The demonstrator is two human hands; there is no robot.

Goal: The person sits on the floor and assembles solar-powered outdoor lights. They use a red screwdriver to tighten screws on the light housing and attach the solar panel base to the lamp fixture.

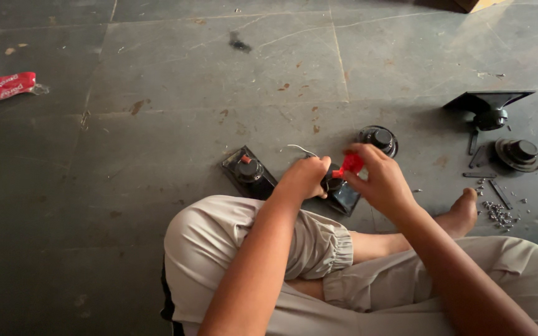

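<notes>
I sit cross-legged on a dark stone floor. My left hand (305, 177) is closed around a small black speaker unit (342, 193) held just above my knee. My right hand (378, 177) pinches a small red piece (351, 165) at the top of that unit. A thin white wire (300, 148) curls up behind my left hand. On the floor just left of my hands lies another black rectangular speaker (248, 172) with a red spot on its magnet. A round black speaker (378, 139) lies just beyond my right hand.
At the right lie a black rectangular speaker tipped on its side (488, 104), a round black speaker (519, 154), flat metal strips (499, 193) and a heap of small screws (498, 213). A red wrapper (0, 87) lies far left. My bare foot (462, 211) rests beside the screws.
</notes>
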